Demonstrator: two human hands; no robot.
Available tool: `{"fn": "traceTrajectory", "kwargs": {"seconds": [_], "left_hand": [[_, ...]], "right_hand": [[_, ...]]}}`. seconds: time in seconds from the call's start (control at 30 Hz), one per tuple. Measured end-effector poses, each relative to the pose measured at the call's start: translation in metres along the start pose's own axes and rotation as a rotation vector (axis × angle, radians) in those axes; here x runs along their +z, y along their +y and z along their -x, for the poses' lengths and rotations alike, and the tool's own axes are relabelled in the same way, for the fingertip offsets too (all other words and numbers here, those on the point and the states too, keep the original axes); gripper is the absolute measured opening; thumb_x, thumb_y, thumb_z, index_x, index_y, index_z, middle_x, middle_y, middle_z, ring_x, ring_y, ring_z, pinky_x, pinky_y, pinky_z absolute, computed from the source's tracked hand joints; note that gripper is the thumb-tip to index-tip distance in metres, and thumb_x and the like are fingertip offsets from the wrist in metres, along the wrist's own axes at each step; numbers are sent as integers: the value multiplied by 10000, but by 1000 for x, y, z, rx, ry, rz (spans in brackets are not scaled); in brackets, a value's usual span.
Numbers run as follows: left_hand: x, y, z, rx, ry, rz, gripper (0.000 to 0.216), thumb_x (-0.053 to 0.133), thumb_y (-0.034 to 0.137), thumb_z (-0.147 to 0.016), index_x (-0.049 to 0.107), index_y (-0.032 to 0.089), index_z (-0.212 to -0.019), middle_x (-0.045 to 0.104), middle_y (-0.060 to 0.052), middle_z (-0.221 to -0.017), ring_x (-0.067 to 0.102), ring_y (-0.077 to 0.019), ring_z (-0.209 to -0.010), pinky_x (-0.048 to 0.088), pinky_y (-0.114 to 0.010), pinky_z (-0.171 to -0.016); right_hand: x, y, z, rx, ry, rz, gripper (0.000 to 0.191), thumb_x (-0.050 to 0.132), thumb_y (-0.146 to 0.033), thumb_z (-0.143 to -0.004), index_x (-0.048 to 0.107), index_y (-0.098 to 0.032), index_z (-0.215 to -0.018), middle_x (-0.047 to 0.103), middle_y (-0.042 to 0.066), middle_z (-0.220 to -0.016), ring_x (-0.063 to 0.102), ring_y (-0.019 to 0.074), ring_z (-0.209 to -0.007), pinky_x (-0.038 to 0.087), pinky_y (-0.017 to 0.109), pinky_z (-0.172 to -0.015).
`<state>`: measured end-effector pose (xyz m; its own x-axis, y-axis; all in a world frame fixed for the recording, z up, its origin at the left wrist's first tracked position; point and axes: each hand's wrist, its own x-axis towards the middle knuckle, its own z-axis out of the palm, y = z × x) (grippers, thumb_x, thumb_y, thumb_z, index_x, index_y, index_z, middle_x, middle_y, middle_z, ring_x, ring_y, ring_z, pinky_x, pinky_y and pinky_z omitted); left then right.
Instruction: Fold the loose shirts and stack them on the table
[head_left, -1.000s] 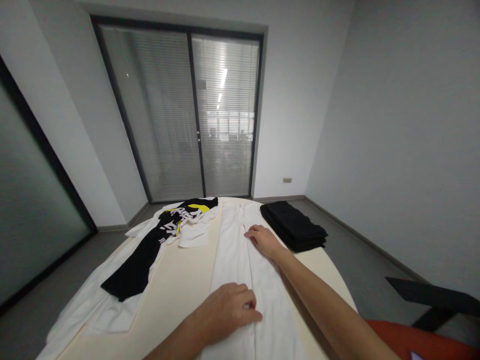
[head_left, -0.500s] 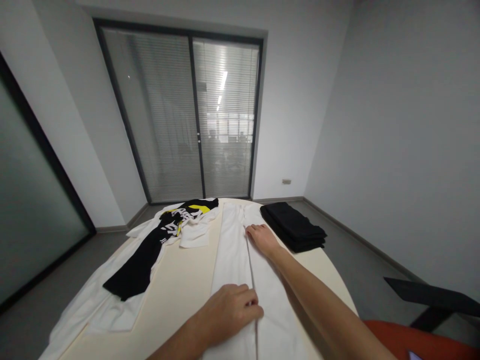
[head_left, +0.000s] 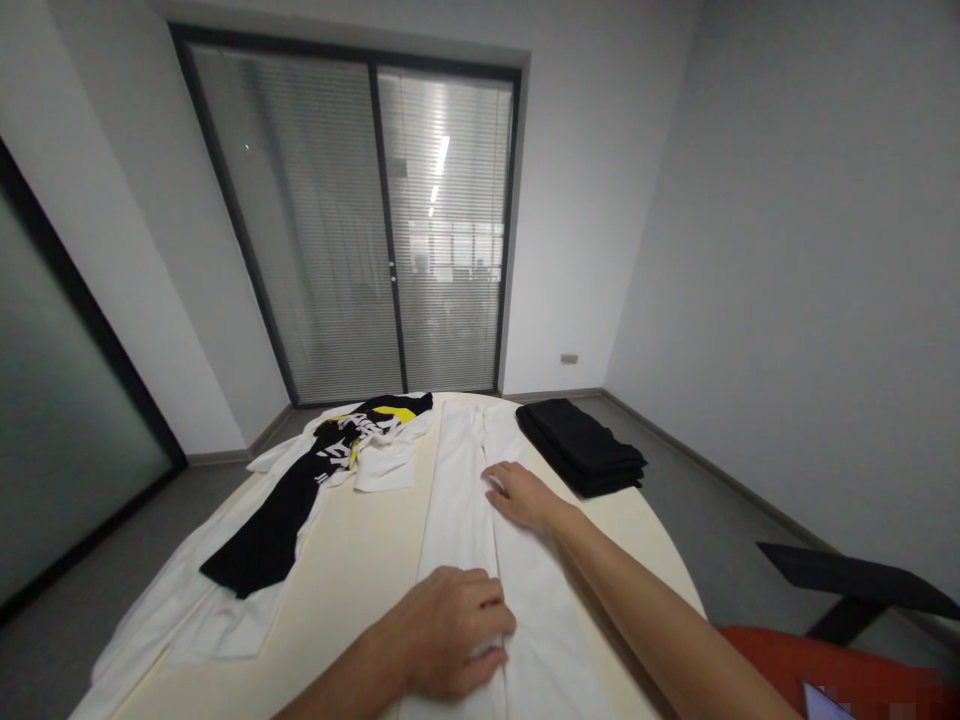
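Note:
Two long white strips of cloth, which look like white trousers (head_left: 450, 520), run lengthwise along the table with a narrow dark gap between them. My left hand (head_left: 454, 630) is on the near part of the left strip, fingers curled and thumb bent in at its inner edge, with white cloth showing between them. Farther up, my right hand (head_left: 517, 495) reaches across the right strip. Its thumb and fingers close on the cloth by the gap, though the fingertips are partly hidden. The cloth stays low on the table.
A folded black cloth stack (head_left: 577, 450) lies at the table's right edge. On the left spreads a white shirt with a black and yellow print (head_left: 277, 530), on the cream round table (head_left: 345, 560). A red-seated chair (head_left: 780, 660) with a black armrest (head_left: 847, 575) stands at lower right.
My right hand has shifted slightly left and toward me, its thumb now parted more from the fingers. My left hand has rolled a little, still at the inner edge. The view has shifted slightly.

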<state>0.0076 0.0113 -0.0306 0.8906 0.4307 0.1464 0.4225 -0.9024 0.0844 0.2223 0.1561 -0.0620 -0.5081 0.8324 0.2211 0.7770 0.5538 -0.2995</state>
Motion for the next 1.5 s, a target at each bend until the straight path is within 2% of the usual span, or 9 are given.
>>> {"fn": "traceTrajectory", "kwargs": {"seconds": [0.13, 0.3, 0.5, 0.63, 0.83, 0.93, 1.03, 1.17, 1.5], "left_hand": [[-4, 11, 3, 48, -88, 59, 354, 717, 481, -823, 577, 265, -1066, 654, 26, -926, 633, -185, -814, 411, -290, -624], [-12, 22, 3, 13, -150, 53, 359, 758, 254, -782, 561, 265, -1083, 682, 27, -953, 677, -196, -834, 384, -286, -596], [4, 32, 0, 43, -179, -119, 98, 637, 272, -932, 560, 212, -928, 679, 5, -784, 637, -174, -614, 283, -276, -458], [19, 33, 0, 69, -180, -140, 128, 622, 301, -940, 583, 196, -876, 677, -17, -755, 615, -169, -577, 261, -275, -441], [0, 18, 2, -297, -105, 377, 160, 665, 253, -799, 667, 235, -958, 721, 11, -893, 628, -167, -747, 400, -252, -660], [-4, 4, 0, -461, -61, 693, 175, 575, 214, -779, 672, 196, -923, 653, 20, -789, 544, -139, -687, 377, -234, -634], [1, -11, -3, -502, 1, 1008, 135, 543, 218, -771, 638, 161, -847, 587, 30, -751, 496, -126, -693, 360, -231, -645], [12, -25, -7, -634, 109, 1231, 238, 654, 358, -743, 615, 145, -843, 530, 45, -683, 447, -111, -635, 299, -232, -590], [4, -41, -1, -912, 366, 1535, 566, 718, 686, -676, 576, 183, -893, 600, 36, -643, 529, -136, -595, 338, -234, -569]], "right_hand": [[10, 6, 14, -14, -59, -19, 515, 388, -445, -1005, 520, -171, -1421, 462, 141, -1517, 392, 266, -1418, 281, 406, -1171], [13, 9, 13, 52, -67, -40, 545, 355, -509, -1012, 469, -226, -1464, 397, 95, -1571, 299, 274, -1475, 201, 471, -1205], [1, 3, 19, 43, 114, -56, 406, 469, -399, -979, 586, -196, -1310, 591, 128, -1363, 523, 257, -1259, 371, 399, -1082], [-14, -2, 34, -13, 68, -136, 247, 588, -340, -902, 697, -183, -1058, 681, 107, -1095, 600, 238, -1025, 439, 363, -935], [-42, -25, 49, 38, -399, -645, 430, 609, -553, -877, 679, -134, -814, 642, 21, -712, 557, 125, -649, 416, 237, -617], [-49, -40, 53, 27, -700, -880, 517, 696, -640, -773, 656, -135, -874, 630, 10, -741, 571, 117, -670, 433, 227, -632], [-47, -49, 54, 85, -826, -990, 618, 818, -638, -620, 627, -158, -959, 616, -1, -828, 568, 115, -707, 455, 226, -643], [-38, -51, 54, 103, -740, -897, 646, 917, -491, -529, 616, -177, -1006, 587, -30, -842, 517, 98, -724, 405, 193, -622], [-28, -53, 48, 9, -471, -909, 386, 745, -474, -790, 676, -142, -974, 611, -15, -787, 489, 102, -676, 357, 214, -604]]}}
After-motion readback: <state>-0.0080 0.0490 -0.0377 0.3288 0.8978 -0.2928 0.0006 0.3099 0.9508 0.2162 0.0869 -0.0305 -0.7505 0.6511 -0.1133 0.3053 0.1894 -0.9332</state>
